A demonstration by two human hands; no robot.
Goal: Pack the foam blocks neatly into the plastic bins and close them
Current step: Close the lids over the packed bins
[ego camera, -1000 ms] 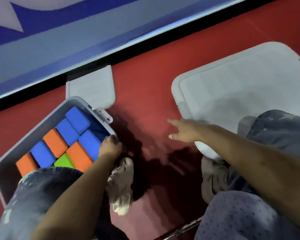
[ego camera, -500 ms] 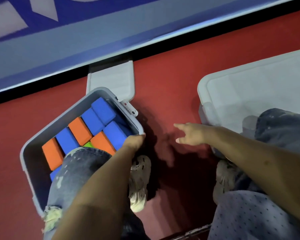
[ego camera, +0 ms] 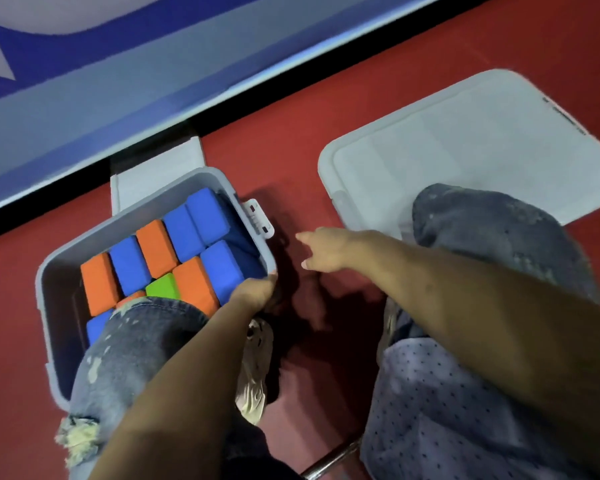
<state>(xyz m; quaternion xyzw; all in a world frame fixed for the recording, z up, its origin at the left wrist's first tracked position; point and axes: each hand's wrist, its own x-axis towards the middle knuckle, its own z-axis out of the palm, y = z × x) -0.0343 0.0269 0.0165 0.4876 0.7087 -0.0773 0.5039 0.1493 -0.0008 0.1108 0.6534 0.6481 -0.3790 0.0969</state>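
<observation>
An open grey plastic bin [ego camera: 54, 306] sits on the red floor at the left. Blue foam blocks [ego camera: 207, 216], orange foam blocks [ego camera: 156, 247] and one green foam block [ego camera: 163, 285] lie packed inside it. My left hand [ego camera: 255, 291] grips the bin's near right corner rim. A white latch [ego camera: 258, 218] hangs on the bin's right end. My right hand [ego camera: 326, 249] hovers over the floor between the two bins, fingers stretched toward the left, holding nothing. A second bin with its white lid [ego camera: 465, 150] on stands at the right.
My knees in speckled jeans [ego camera: 139, 341] cover the open bin's near side and part of the closed bin. A flat white lid [ego camera: 160, 168] lies behind the open bin against a blue and grey wall [ego camera: 118, 81]. A pale shoe [ego camera: 253, 375] rests on the floor.
The open bin has slid and turned to the right under my left hand's pull. My right hand has drawn back from the closed bin toward the gap between the bins.
</observation>
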